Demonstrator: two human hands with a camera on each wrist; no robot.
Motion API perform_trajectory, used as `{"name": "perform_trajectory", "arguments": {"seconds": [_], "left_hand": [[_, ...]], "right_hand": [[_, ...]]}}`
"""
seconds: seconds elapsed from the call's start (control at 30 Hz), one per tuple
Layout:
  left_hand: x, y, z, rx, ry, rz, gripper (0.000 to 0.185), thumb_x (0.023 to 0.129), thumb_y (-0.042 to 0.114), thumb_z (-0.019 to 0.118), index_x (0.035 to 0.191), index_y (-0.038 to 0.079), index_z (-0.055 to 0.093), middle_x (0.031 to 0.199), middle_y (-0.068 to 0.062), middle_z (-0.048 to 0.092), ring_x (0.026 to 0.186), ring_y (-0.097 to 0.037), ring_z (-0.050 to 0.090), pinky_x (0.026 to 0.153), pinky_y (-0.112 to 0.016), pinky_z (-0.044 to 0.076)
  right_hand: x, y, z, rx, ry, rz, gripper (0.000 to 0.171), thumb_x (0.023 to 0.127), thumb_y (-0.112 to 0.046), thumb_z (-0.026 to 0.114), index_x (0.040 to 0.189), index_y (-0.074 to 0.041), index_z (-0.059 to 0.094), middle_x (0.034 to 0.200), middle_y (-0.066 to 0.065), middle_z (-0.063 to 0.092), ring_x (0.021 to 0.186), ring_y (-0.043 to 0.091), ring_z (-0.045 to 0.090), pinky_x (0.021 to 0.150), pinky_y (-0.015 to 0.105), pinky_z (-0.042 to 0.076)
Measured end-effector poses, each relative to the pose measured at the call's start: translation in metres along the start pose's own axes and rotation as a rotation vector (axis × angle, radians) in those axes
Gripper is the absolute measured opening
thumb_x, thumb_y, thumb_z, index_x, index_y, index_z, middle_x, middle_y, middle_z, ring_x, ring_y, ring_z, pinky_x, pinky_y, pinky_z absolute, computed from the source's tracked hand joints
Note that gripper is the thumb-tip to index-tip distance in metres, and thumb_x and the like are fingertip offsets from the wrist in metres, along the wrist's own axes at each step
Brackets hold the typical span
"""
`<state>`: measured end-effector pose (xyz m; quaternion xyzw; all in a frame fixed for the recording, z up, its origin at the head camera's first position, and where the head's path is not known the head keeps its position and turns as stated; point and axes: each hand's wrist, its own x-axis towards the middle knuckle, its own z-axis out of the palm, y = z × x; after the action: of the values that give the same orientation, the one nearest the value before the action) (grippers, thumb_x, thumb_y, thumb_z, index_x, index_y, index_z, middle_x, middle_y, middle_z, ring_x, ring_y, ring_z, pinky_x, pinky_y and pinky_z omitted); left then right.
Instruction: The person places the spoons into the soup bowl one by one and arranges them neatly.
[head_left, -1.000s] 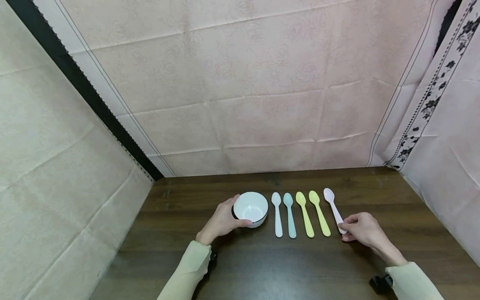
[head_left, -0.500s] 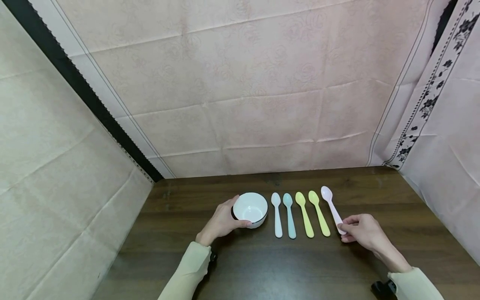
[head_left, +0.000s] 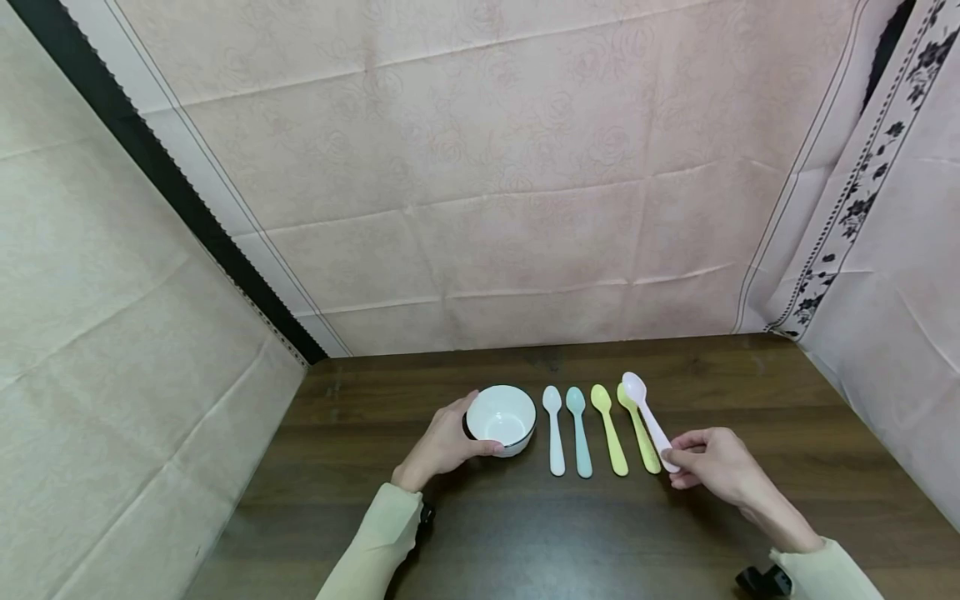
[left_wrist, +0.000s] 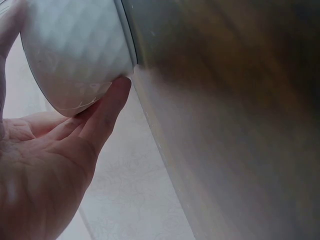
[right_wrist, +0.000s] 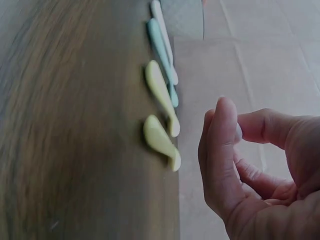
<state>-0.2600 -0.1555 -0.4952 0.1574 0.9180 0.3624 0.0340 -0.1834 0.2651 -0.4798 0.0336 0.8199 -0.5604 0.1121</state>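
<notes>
A: ok so who's holding what here?

B: Right hand (head_left: 716, 464) has the pale lilac, plastic-looking spoon (head_left: 651, 418) pinched near the end of its handle, thumb against fingers. Its scoop points away from the person and, from the head view, covers part of the rightmost yellow-green plastic-looking spoon (head_left: 645, 446). Can't tell if the two touch or if the lilac one's just above it. Left hand (head_left: 442, 446) is curled round the side of the round white glossy bowl with a dark rim line (head_left: 501, 410), thumb on the near side.

A: what could mess this up?

B: Mostly a snag imo. With the grip that far back, the scoop could dip or swivel, catch the yellow-green one and knock it crooked.

A: and the rest of the row?

B: The other yellow-green spoon (head_left: 610, 429), the light blue-green spoon (head_left: 580, 429) and the white spoon (head_left: 554, 429) lie side by side on the dark brown wood-grain table (head_left: 525, 525), between there and the bowl. Gaps are small, so any low sweep leftward might clip those too. And if the left hand tugged sideways, the bowl could bump the white one, which is just beside it.
</notes>
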Motion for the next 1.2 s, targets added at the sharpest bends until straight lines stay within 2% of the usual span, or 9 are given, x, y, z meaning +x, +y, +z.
{"name": "perform_trajectory", "arguments": {"seconds": [0.33, 1.2], "left_hand": [[0.0, 0.0, 0.0, -0.004, 0.006, 0.01, 0.109, 0.083, 0.043, 0.097, 0.165, -0.004, 0.041, 0.167, -0.026, 0.049, 0.151, -0.043, 0.054, 0.12, -0.058, 0.049], [0.0, 0.001, -0.001, -0.005, 0.0, 0.005, 0.11, 0.083, 0.044, 0.097, 0.165, -0.003, 0.04, 0.167, -0.026, 0.05, 0.151, -0.042, 0.054, 0.121, -0.057, 0.049]], "right_hand": [[-0.002, -0.012, 0.011, 0.025, -0.048, -0.008, 0.028, 0.104, -0.003, 0.068, 0.117, 0.022, 0.064, 0.086, 0.008, 0.078, 0.067, 0.012, 0.075, 0.067, 0.029, 0.065], [-0.008, -0.033, 0.028, 0.063, -0.149, -0.047, 0.03, 0.104, -0.004, 0.067, 0.119, 0.022, 0.064, 0.085, 0.006, 0.076, 0.069, 0.01, 0.073, 0.067, 0.028, 0.065]]}}
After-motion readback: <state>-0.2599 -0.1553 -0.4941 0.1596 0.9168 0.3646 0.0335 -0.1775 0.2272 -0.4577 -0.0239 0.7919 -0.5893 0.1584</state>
